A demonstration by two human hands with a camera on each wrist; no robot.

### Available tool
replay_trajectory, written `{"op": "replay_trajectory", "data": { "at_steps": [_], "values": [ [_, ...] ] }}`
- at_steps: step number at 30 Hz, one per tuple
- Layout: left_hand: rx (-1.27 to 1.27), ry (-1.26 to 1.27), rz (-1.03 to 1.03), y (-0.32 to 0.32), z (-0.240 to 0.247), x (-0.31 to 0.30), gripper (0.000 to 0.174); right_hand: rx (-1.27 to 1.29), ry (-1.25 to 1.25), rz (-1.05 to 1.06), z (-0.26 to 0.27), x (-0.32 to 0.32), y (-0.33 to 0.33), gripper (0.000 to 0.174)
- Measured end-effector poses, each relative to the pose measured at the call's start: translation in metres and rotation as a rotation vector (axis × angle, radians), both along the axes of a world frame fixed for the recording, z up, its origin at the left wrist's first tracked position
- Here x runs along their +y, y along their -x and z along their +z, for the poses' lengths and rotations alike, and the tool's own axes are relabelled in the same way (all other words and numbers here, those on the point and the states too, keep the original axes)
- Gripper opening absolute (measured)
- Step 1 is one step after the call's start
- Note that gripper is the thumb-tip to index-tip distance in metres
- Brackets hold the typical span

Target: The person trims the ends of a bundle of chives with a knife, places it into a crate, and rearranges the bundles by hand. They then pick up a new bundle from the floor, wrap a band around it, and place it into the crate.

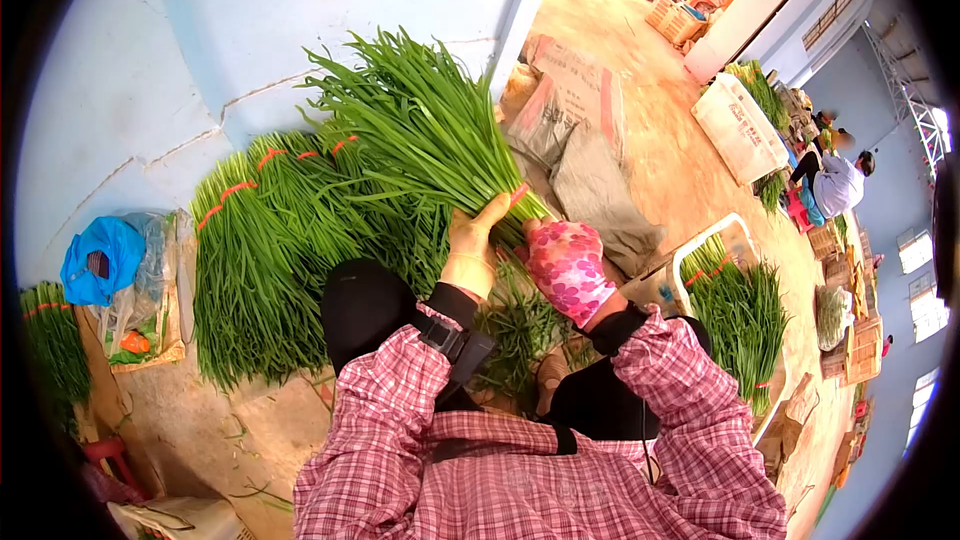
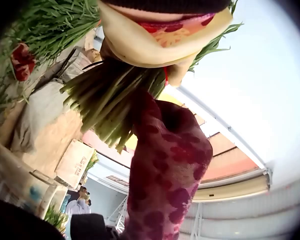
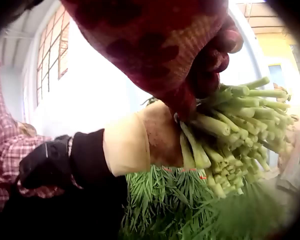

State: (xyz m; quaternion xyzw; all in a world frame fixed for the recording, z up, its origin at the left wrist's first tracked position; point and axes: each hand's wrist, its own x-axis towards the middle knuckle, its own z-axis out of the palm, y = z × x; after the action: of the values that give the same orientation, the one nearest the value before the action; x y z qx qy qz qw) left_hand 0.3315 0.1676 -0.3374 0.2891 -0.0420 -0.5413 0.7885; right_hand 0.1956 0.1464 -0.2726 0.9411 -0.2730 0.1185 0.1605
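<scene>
1. Head view: bundle of long green leaves [image 1: 410, 130] is up in both hands, leafy end toward the wall [image 1: 270, 20], stems toward the person's right.
2. Left hand [image 1: 472, 252] is wrapped round the stem section, next to the red band [image 1: 519, 195].
3. Right hand [image 1: 570, 265], floral glove, fingers curled, pinches at the stems near the cut ends [image 3: 240, 127]; exact contact partly hidden.
4. Handling, my guess: moderate weight, stems firm but snappable, leaves floppy and easily bruised, maybe slick if damp.
5. Hold at the band, stems only; support the leaf side, don't squeeze it.
</scene>
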Motion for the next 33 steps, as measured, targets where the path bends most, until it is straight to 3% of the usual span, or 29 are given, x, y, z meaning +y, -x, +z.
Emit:
{"op": "replay_trajectory", "data": {
  "at_steps": [6,11,13,16,19,20,24,27,31,33],
  "values": [
    [-0.029,0.054,0.073,-0.002,0.004,0.001,0.053,0.111,0.043,0.034,0.002,-0.002,-0.007,0.007],
    [-0.075,-0.002,0.108,-0.016,-0.011,-0.01,0.048,0.127,-0.393,-0.055,-0.007,0.004,0.017,0.013],
    [-0.108,0.042,0.125,-0.015,-0.014,-0.01,0.046,-0.071,-0.177,0.053,-0.009,0.0,0.022,0.012],
    [-0.073,0.053,0.148,-0.01,-0.01,-0.007,0.048,-0.167,-0.083,0.042,0.008,0.0,0.0,0.011],
    [-0.099,0.036,0.172,-0.011,-0.01,-0.01,0.055,0.043,-0.043,0.035,-0.013,-0.014,0.003,0.01],
    [-0.094,0.037,0.155,-0.009,-0.003,-0.007,0.053,0.041,0.047,0.077,-0.012,-0.013,0.002,0.009],
    [-0.101,0.087,0.141,-0.007,0.004,-0.004,0.052,0.066,0.019,0.033,-0.009,-0.008,-0.003,0.008],
    [-0.108,0.029,0.092,-0.011,-0.012,-0.011,0.051,-0.007,0.136,0.032,-0.015,-0.011,-0.003,0.007],
    [-0.015,0.02,0.18,-0.01,-0.002,-0.01,0.037,-0.007,-0.049,-0.022,-0.002,-0.008,-0.002,0.02],
    [-0.069,-0.012,0.207,-0.013,-0.015,-0.016,0.042,0.052,-0.116,-0.109,-0.002,-0.011,0.008,0.022]
  ]
}}
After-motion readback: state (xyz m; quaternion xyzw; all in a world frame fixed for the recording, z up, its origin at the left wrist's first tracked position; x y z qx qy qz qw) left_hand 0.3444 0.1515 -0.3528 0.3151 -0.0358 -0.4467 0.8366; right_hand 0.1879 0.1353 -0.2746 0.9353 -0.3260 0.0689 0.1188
